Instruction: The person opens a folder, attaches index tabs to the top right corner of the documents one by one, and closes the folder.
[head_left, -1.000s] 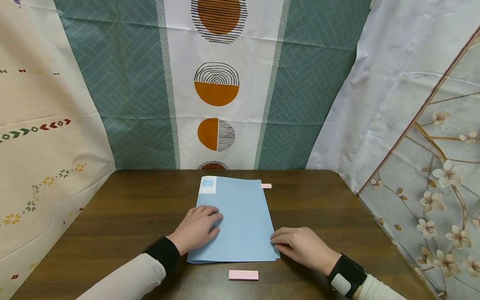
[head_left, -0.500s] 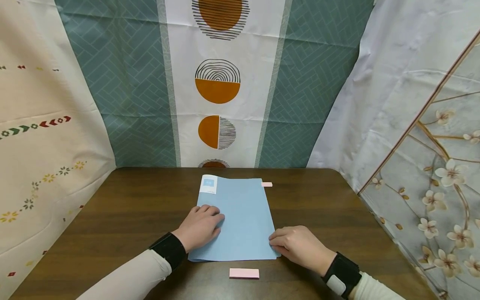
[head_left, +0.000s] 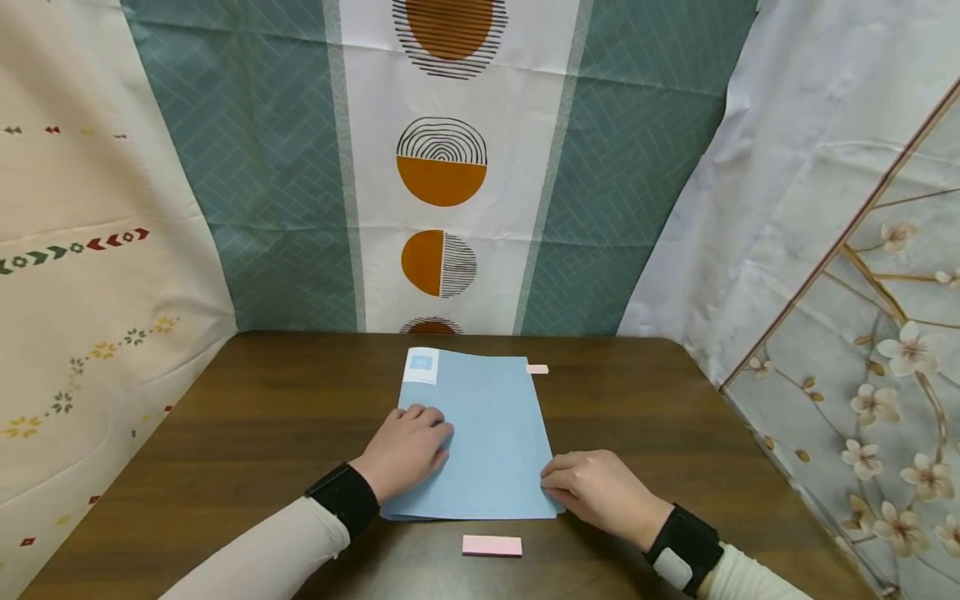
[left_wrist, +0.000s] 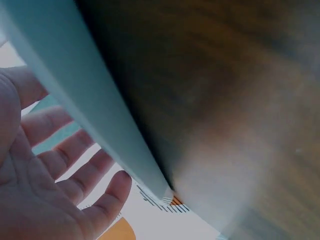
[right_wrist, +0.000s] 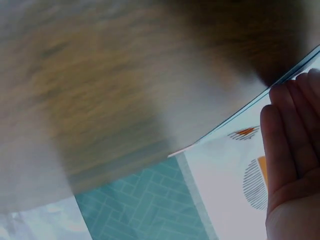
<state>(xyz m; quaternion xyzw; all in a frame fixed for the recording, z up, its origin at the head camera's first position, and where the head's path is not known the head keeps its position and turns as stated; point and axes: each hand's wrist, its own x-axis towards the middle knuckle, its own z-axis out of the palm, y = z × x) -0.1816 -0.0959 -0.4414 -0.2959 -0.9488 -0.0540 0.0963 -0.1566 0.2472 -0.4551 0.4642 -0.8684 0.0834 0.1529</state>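
Note:
A light blue folder (head_left: 487, 442) lies closed on the wooden table, its spine to the left. A white label (head_left: 422, 365) marks its upper left corner. From the upper right edge sticks out a small pink tab (head_left: 537, 369). My left hand (head_left: 408, 450) rests on the folder's left side with loosely spread fingers; the left wrist view shows them along the thick spine (left_wrist: 95, 95). At the lower right edge, my right hand (head_left: 600, 492) touches the folder with its fingertips, and its fingers look fairly straight in the right wrist view. A pink sticky-note pad (head_left: 492, 546) lies just in front.
The brown table (head_left: 300, 392) extends on both sides of the folder. Patterned cloths hang around it: a green and white one (head_left: 442, 208) behind, a cream one (head_left: 97, 292) at left, and a floral one (head_left: 885, 400) at right.
The head view has shifted slightly. Both hands stay in nearly the same places on the folder, and the folder and pink pad keep their positions on the table.

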